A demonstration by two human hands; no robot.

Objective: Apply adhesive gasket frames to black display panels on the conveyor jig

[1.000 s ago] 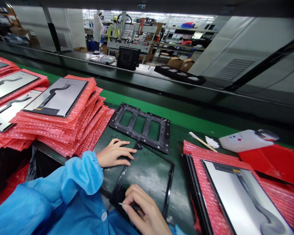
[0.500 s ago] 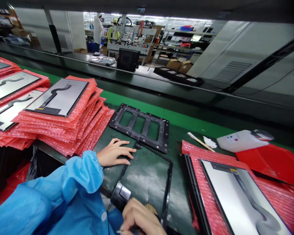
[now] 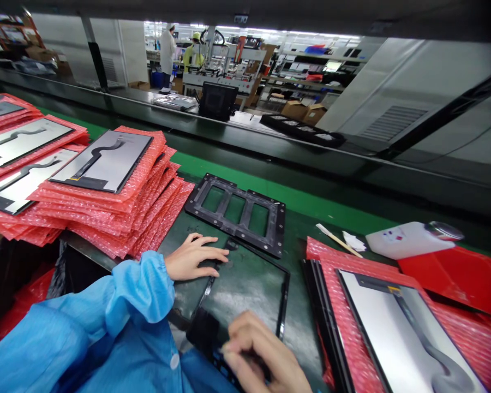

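Note:
My left hand (image 3: 196,256) lies with its fingers spread over the upper left corner of a thin black rectangular frame (image 3: 284,300) on the dark green work surface. Near the frame's lower edge, my right hand (image 3: 265,349) is closed with thumb and finger pinched. It is slightly blurred, and I cannot make out what is between the fingers. A dark block-like object (image 3: 204,330) is just left of my right hand, at the frame's lower left. Beyond the thin frame rests a thicker black plate with three rectangular windows (image 3: 249,213).
Stacks of pink bubble-wrap pouches (image 3: 147,185) with display panels (image 3: 106,158) stand on the left. To the right are another display panel (image 3: 393,327) on bubble wrap, a white bottle (image 3: 409,240) on its side, a wooden-handled swab (image 3: 339,240) and a red sheet (image 3: 458,278).
My right hand has moved up and to the right, with its pinched fingers raised. The dark block beside it now shows a dark face instead of a shiny one. My left hand stays put.

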